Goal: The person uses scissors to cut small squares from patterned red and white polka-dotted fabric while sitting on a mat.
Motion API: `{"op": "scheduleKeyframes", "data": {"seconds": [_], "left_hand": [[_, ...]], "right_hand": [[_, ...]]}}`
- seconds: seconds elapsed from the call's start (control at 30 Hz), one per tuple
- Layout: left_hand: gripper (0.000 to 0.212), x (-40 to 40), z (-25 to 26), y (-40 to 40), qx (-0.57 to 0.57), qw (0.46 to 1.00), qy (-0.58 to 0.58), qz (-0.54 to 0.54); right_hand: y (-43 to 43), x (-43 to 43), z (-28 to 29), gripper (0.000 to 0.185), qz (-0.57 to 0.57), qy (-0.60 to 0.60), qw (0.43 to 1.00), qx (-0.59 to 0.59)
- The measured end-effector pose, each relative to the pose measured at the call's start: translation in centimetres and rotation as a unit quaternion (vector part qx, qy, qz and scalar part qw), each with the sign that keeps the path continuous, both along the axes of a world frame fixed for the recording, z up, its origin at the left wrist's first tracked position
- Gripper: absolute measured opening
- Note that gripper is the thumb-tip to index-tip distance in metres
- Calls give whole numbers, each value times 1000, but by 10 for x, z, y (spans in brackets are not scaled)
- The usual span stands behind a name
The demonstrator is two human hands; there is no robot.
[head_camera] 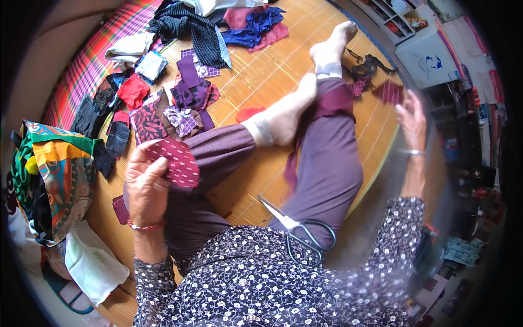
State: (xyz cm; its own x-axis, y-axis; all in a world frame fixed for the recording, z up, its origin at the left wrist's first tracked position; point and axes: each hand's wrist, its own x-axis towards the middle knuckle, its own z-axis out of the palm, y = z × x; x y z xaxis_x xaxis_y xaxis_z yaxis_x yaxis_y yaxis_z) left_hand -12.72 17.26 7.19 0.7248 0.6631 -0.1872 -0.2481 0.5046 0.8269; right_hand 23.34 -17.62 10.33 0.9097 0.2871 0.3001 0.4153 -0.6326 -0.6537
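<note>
My left hand (149, 180) pinches a rounded maroon fabric piece (179, 163) with small white dashes, above my bent leg. My right hand (410, 118) is raised at the right, slightly blurred, its fingers apart. Just left of its fingertips is a maroon patterned scrap (389, 92); whether they touch I cannot tell. Dark-handled scissors (300, 231) lie on my lap, pointing up and left. A strip of maroon cloth (333, 102) lies across my other lower leg. Another small maroon piece (120, 209) is beside my left wrist.
Purple and patterned scraps (188, 90) lie on the mat (261, 81), with dark and blue cloths (255, 28) beyond. A printed cloth bag (65, 175) and a white bag (94, 261) are at the left. Black strips (369, 65) lie near my foot. A white box (429, 57) stands at upper right.
</note>
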Motion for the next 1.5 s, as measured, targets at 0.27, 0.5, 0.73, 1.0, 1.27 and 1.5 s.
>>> {"op": "scheduleKeyframes", "data": {"seconds": [0.27,0.5,0.73,1.0,1.27,1.5], "left_hand": [[20,46,-4,-57,-164,972,-4,-169],[28,57,-18,-81,-202,947,-23,-247],[16,62,-44,-94,-164,943,50,-286],[26,92,-125,-117,381,860,152,-304],[22,119,-132,-149,706,622,127,-314],[3,108,-130,-141,632,674,154,-350]], "right_hand": [[82,-145,-23,30,244,357,896,103],[122,-217,-37,36,215,500,789,286],[80,-200,-45,11,80,322,907,260],[-13,-185,-39,19,-51,293,950,97],[-37,-196,-43,29,-103,346,917,169],[-35,-203,-54,21,-99,269,947,142]]}}
